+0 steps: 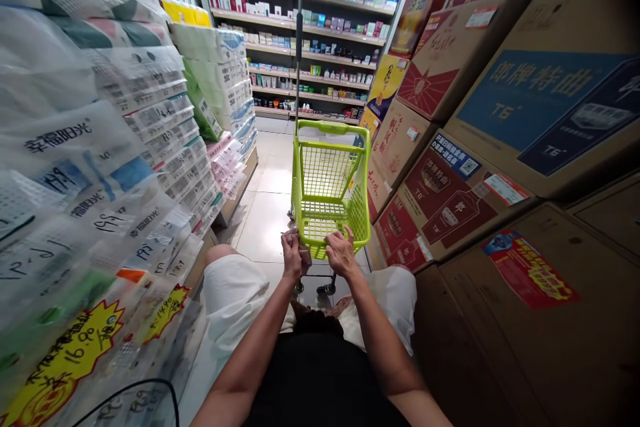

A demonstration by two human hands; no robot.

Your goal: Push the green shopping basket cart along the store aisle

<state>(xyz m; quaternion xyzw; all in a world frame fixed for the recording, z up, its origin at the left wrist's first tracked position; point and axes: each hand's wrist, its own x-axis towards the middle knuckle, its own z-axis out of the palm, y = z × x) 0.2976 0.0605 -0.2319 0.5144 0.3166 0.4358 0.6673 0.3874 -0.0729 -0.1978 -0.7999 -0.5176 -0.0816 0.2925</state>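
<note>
Green shopping cart [358,213] on the tiled floor [265,213], mid-aisle, nearer the floor's right edge than its left, directly in front of the person. Lattice walls, upright, dark wheel [326,289] visible below near end. Tall thin pole [299,40] rises at the cart's far left corner, dark sleeve partway up.

Right hand [341,251]: on the cart's near rim, right of middle, fingers bent over and clamped on that rim. Left hand [291,253]: at the near left corner, touching the cart, fingers curled; can't tell whether they're clamped on the rim or just pressed to it. Hands apart, cart's near edge between them.

Person low down, knees spread either side of the near end; white shorts [235,287], black top [320,380].

Left edge of floor: stacked wrapped packs [160,120], handwritten prices on many; low wooden platform [247,173] under the farther ones. Yellow starburst price sign [75,353] bottom left, reads 16.90; black cable [150,381] curves beside it. Right edge: piled cardboard boxes [550,27], printed blue, red and yellow, some with price labels. Far end: shelf unit [340,32], rows of small boxes, tubes and bottles.
</note>
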